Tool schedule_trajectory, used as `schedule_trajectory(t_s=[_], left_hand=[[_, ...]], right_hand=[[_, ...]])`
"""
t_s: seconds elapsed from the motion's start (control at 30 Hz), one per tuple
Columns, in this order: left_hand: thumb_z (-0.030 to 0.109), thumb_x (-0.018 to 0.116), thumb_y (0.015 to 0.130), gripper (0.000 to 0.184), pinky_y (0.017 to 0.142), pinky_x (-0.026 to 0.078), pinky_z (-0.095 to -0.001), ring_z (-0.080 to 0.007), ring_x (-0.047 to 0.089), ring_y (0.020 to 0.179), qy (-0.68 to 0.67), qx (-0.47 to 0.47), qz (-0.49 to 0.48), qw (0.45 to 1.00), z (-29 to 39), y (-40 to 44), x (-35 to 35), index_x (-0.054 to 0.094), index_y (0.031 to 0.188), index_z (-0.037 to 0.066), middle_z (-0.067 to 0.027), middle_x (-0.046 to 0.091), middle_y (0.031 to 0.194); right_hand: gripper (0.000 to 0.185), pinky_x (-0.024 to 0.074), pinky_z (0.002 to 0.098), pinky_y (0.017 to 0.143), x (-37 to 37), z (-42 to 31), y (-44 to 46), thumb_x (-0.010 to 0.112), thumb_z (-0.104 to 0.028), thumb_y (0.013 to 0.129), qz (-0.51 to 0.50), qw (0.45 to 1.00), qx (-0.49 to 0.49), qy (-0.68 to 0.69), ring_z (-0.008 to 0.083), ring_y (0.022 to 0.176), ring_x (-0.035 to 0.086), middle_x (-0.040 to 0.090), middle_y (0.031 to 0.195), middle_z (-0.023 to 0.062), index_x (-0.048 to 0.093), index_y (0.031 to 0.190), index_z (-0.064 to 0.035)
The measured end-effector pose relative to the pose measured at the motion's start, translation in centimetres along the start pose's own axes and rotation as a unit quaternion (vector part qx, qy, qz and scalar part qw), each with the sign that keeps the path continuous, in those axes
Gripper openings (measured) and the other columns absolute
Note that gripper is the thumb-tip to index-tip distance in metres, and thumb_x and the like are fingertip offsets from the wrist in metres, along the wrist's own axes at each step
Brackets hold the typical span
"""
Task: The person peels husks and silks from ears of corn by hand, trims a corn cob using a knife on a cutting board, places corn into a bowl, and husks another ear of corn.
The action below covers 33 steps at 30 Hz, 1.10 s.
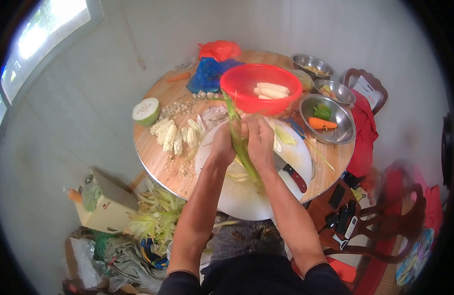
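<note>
Green corn husk leaves [246, 158] hang between my two hands, above a round white cutting board [236, 199]. My left hand [224, 142] is closed around the husk from the left side. Pressed close beside it, my right hand [259, 140] grips the same husk, its fingers bent. Whether an ear sits inside the leaves cannot be made out. On the board's right side lies a knife [295, 178] with a dark red and black handle. Peeled cobs [272, 90] rest in a red basket [228, 96] behind my hands.
Several small peeled cobs [170, 138] and a cut green gourd [146, 111] are at the left of the round table. A metal bowl [344, 129] at the right holds a carrot [322, 123] and green pepper. Stripped husks [158, 211] lie below the table's left edge.
</note>
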<state>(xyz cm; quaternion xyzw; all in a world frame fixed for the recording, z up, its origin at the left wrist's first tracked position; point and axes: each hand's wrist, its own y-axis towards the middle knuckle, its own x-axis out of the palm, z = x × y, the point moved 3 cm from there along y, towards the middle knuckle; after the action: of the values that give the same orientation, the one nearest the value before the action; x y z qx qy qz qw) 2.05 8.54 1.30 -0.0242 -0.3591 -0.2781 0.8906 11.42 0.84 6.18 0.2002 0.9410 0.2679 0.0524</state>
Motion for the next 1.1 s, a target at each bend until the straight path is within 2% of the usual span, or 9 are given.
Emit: schedule_trajectory(t_s=[0.07, 0.17, 0.5, 0.67, 0.83, 0.9, 0.93, 1.0, 1.1], left_hand=[[0.024, 0.048, 0.107, 0.022, 0.072, 0.050, -0.0306, -0.0154, 0.059, 0.077, -0.001, -0.045, 0.078, 0.996, 0.1, 0.1, 0.2, 0.060, 0.103, 0.006, -0.0036, 0.060, 0.089], [0.025, 0.048, 0.106, 0.023, 0.071, 0.050, -0.0319, -0.0164, 0.060, 0.077, 0.067, -0.011, 0.062, 0.996, 0.0, 0.5, -1.3, 0.060, 0.103, 0.006, -0.0042, 0.061, 0.087], [0.023, 0.046, 0.107, 0.020, 0.065, 0.048, -0.0361, -0.0216, 0.056, 0.070, -0.045, 0.007, 0.194, 0.980, 2.2, 3.3, -7.2, 0.055, 0.098, 0.008, -0.0053, 0.058, 0.080], [0.026, 0.046, 0.108, 0.022, 0.067, 0.048, -0.0385, -0.0227, 0.056, 0.072, -0.085, -0.028, 0.210, 0.974, 0.0, 4.1, -8.1, 0.053, 0.096, 0.008, -0.0058, 0.057, 0.079], [0.030, 0.048, 0.107, 0.025, 0.076, 0.051, -0.0425, -0.0255, 0.058, 0.081, -0.098, -0.011, 0.149, 0.984, -0.9, 4.1, -7.5, 0.053, 0.096, 0.008, -0.0074, 0.059, 0.084], [0.035, 0.046, 0.108, 0.028, 0.076, 0.050, -0.0386, -0.0227, 0.058, 0.083, -0.186, 0.024, -0.046, 0.981, -0.3, 4.1, -5.6, 0.055, 0.104, 0.008, -0.0066, 0.059, 0.088], [0.035, 0.046, 0.108, 0.028, 0.076, 0.050, -0.0386, -0.0227, 0.058, 0.083, -0.185, 0.020, -0.048, 0.981, -0.4, 4.1, -5.3, 0.055, 0.104, 0.008, -0.0066, 0.059, 0.088], [0.040, 0.047, 0.108, 0.034, 0.084, 0.051, -0.0387, -0.0224, 0.060, 0.092, -0.039, 0.121, -0.102, 0.987, 2.1, 2.1, -1.4, 0.056, 0.113, 0.007, -0.0078, 0.060, 0.098], [0.044, 0.051, 0.106, 0.041, 0.089, 0.052, -0.0389, -0.0217, 0.060, 0.097, -0.008, 0.103, -0.073, 0.992, 3.8, 1.5, -1.0, 0.055, 0.120, 0.006, -0.0079, 0.060, 0.107]], right_hand=[[0.022, 0.0360, 0.0263, 0.060, 0.8, 1.7, 0.6, 0.048, -0.018, 0.107, 0.033, 0.938, 0.106, 0.329, 0.0082, 0.062, 0.042, 0.047, 0.070, 0.0002, 0.058, 0.092, -0.0046], [0.025, 0.0244, 0.0267, 0.051, 1.0, 2.0, 0.6, 0.048, -0.018, 0.107, 0.091, 0.882, 0.174, 0.429, 0.0064, 0.050, 0.025, 0.029, 0.058, -0.0041, 0.051, 0.083, -0.0106], [0.035, 0.0295, 0.0274, 0.048, 0.2, 0.9, -9.4, 0.044, -0.034, 0.110, 0.111, 0.932, 0.202, 0.279, 0.0070, 0.045, 0.026, 0.029, 0.054, -0.0060, 0.049, 0.085, -0.0099], [0.039, 0.0375, 0.0266, 0.053, -1.1, 1.3, -12.5, 0.044, -0.035, 0.108, 0.115, 0.974, 0.158, 0.118, 0.0066, 0.059, 0.044, 0.047, 0.066, -0.0032, 0.052, 0.083, -0.0071], [0.037, 0.0416, 0.0289, 0.056, -2.0, 2.3, -14.6, 0.045, -0.031, 0.108, 0.071, 0.984, 0.145, 0.079, 0.0087, 0.060, 0.047, 0.048, 0.066, -0.0022, 0.055, 0.084, -0.0048], [0.032, 0.0426, 0.0277, 0.061, -2.1, 3.0, -14.8, 0.045, -0.028, 0.108, -0.029, 0.986, 0.165, -0.004, 0.0091, 0.064, 0.047, 0.051, 0.071, -0.0016, 0.061, 0.096, -0.0023], [0.032, 0.0426, 0.0277, 0.061, -2.6, 4.0, -14.4, 0.045, -0.028, 0.108, -0.025, 0.986, 0.165, -0.004, 0.0091, 0.064, 0.047, 0.051, 0.071, -0.0016, 0.061, 0.096, -0.0023], [0.031, 0.0441, 0.0267, 0.067, -3.3, 6.3, -12.8, 0.046, -0.027, 0.108, -0.096, 0.961, 0.221, 0.134, 0.0095, 0.071, 0.050, 0.056, 0.078, -0.0004, 0.062, 0.113, -0.0004], [0.035, 0.0468, 0.0281, 0.077, -6.0, 3.0, -8.5, 0.049, -0.028, 0.108, -0.055, 0.973, 0.210, 0.083, 0.0112, 0.082, 0.055, 0.061, 0.090, 0.0018, 0.060, 0.125, 0.0008]])
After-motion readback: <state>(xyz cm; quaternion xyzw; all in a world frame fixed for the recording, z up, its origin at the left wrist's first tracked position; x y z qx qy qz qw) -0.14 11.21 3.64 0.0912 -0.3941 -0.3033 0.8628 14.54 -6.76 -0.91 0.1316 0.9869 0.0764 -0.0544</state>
